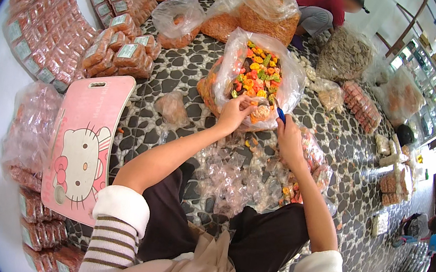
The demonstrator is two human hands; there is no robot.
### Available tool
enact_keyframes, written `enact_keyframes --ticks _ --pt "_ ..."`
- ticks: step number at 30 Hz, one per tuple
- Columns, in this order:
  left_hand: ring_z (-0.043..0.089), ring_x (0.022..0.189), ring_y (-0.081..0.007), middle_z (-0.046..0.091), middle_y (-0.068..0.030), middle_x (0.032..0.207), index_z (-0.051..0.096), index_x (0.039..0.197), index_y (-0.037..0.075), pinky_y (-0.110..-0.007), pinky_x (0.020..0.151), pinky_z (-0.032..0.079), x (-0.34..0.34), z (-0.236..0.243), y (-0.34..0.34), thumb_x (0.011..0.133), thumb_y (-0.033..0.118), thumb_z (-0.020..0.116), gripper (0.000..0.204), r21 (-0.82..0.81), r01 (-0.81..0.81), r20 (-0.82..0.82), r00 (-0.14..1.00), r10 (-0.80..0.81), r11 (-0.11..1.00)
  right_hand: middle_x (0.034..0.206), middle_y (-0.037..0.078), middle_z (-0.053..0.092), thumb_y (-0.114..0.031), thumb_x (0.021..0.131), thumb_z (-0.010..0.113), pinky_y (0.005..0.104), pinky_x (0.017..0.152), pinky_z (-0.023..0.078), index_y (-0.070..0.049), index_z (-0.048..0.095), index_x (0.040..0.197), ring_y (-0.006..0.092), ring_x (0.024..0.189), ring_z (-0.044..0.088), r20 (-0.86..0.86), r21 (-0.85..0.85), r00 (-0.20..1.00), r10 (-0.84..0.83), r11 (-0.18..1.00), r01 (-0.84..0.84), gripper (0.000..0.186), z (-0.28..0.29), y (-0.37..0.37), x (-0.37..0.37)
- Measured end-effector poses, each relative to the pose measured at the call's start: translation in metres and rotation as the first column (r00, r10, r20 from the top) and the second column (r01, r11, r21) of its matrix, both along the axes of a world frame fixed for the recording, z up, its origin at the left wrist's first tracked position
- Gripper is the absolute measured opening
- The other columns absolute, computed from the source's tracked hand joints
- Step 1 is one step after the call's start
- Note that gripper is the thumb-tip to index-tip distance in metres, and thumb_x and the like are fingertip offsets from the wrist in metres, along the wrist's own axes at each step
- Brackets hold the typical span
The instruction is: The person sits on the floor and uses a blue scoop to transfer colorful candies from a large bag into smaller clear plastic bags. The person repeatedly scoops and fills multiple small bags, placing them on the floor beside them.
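A big clear plastic bag (290, 78) stands open in front of me, filled with orange, yellow, red and green snack pieces (259, 70). At its near edge my left hand (236, 112) is closed on a small clear packet (261, 112) with pale, crinkled contents. Beside it, my right hand (289, 137) grips a blue-handled cutting tool (281, 113); its thin blade points toward the packet, and whether it is a knife or scissors I cannot tell. Crumpled clear plastic packets (231, 179) lie on the floor between my knees.
A pink folding table top (90, 102) leans at my left, beside stacked packs of brown snacks (50, 31). Bags of orange snacks (269, 21) stand behind the open bag. A person in a red top (323, 9) crouches at the back, near a large bag of greyish pieces (344, 56).
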State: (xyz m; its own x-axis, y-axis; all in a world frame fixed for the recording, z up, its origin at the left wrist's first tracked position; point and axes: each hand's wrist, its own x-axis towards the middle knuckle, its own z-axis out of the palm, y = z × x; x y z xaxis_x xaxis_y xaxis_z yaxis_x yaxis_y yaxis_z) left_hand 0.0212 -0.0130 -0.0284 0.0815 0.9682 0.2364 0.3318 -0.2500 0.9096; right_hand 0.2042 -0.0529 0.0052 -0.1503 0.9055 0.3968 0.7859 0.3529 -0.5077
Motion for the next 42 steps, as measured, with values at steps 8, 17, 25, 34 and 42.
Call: enact_keyframes --ticks 8,17,25,34,42 --pt "0.057 0.066 -0.0073 0.058 -0.0024 0.074 0.054 0.084 0.002 -0.022 0.055 0.049 0.0 -0.002 0.004 0.084 0.027 0.061 0.026 0.039 -0.07 0.243 0.968 0.058 0.997 0.063 0.021 0.059 -0.024 0.088 0.045 0.0456 0.048 0.048 0.002 0.045 0.097 0.0376 0.057 0.06 0.301 -0.082 0.953 -0.019 0.996 0.046 0.027 0.013 -0.008 -0.038" --pt "0.058 0.064 -0.0194 0.056 -0.01 0.075 0.053 0.078 -0.001 -0.032 0.057 0.045 0.004 0.003 0.004 0.082 0.019 0.061 0.022 0.296 -0.284 0.277 0.939 0.203 0.912 0.064 0.022 0.059 -0.024 0.087 0.044 0.047 0.053 0.048 0.0 0.048 0.092 0.039 0.06 0.06 0.353 -0.07 0.935 -0.041 0.995 0.07 0.025 0.005 -0.002 -0.052" --pt "0.057 0.065 -0.0174 0.058 -0.0085 0.07 0.054 0.076 -0.001 -0.031 0.058 0.045 -0.017 0.013 0.021 0.085 0.022 0.059 0.025 0.115 -0.413 0.297 0.882 0.365 0.904 0.072 0.023 0.061 -0.022 0.086 0.046 0.0465 0.062 0.05 0.002 0.05 0.093 0.0388 0.069 0.062 0.491 -0.357 0.87 0.043 0.921 0.156 0.025 -0.021 -0.005 -0.037" --pt "0.057 0.067 -0.0227 0.054 -0.0122 0.078 0.047 0.078 -0.001 -0.034 0.061 0.043 0.013 -0.01 0.008 0.083 0.02 0.06 0.025 0.195 -0.186 0.153 0.976 0.158 0.963 0.088 0.023 0.056 -0.026 0.078 0.063 0.0407 0.072 0.042 0.001 0.047 0.1 0.0336 0.082 0.055 -0.24 -0.145 0.964 -0.118 0.986 0.084 0.038 -0.017 0.02 -0.025" --pt "0.054 0.079 -0.0263 0.051 -0.0136 0.091 0.047 0.094 0.001 -0.036 0.067 0.044 0.024 0.004 -0.007 0.081 0.012 0.061 0.022 0.216 -0.127 0.137 0.986 0.098 0.968 0.07 0.016 0.058 -0.024 0.079 0.06 0.038 0.064 0.044 0.001 0.052 0.093 0.0313 0.065 0.058 -0.35 -0.226 0.908 -0.232 0.961 0.158 0.03 -0.014 0.029 -0.026"
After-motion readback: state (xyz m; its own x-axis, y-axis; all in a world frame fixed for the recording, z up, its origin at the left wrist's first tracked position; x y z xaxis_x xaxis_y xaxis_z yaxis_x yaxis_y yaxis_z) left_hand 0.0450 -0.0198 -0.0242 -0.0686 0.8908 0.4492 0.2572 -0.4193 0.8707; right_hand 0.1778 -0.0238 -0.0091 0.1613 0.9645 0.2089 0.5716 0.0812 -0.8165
